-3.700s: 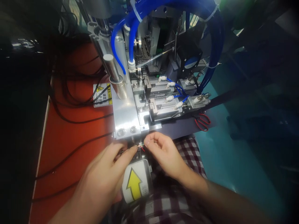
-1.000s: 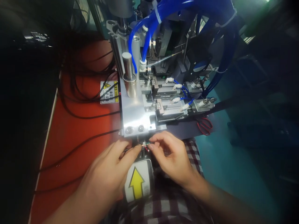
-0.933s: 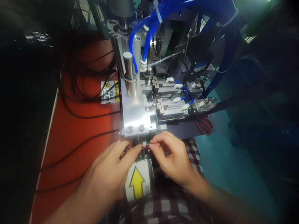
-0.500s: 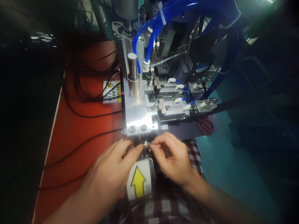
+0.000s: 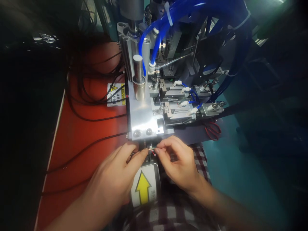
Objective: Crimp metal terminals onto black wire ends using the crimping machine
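Note:
At the front of a metal machine (image 5: pixel 141 118), several thin coloured wires (image 5: pixel 153 151), red, green and white among them, show between my fingertips. My left hand (image 5: pixel 120 163) is closed, thumb and forefinger pinching the cable end on the left side of the wires. From the right, my right hand (image 5: pixel 178 160) pinches a wire tip between thumb and forefinger. Both hands are just below the machine's front plate, above a white label with a yellow arrow (image 5: pixel 143 187). The exact wire ends are too small to make out.
Black cables (image 5: pixel 96 119) run over the red surface (image 5: pixel 79 138) on the left. Blue air tubes (image 5: pixel 156 45) arch over the machine's small cylinders (image 5: pixel 178 114). Red-handled scissors or pliers (image 5: pixel 213 131) lie at the right. A warning label (image 5: pixel 116 94) sits left of the machine.
The view has shifted very slightly, so the machine appears a little further right. Both hands keep their pinch on the wires, with hardly any movement.

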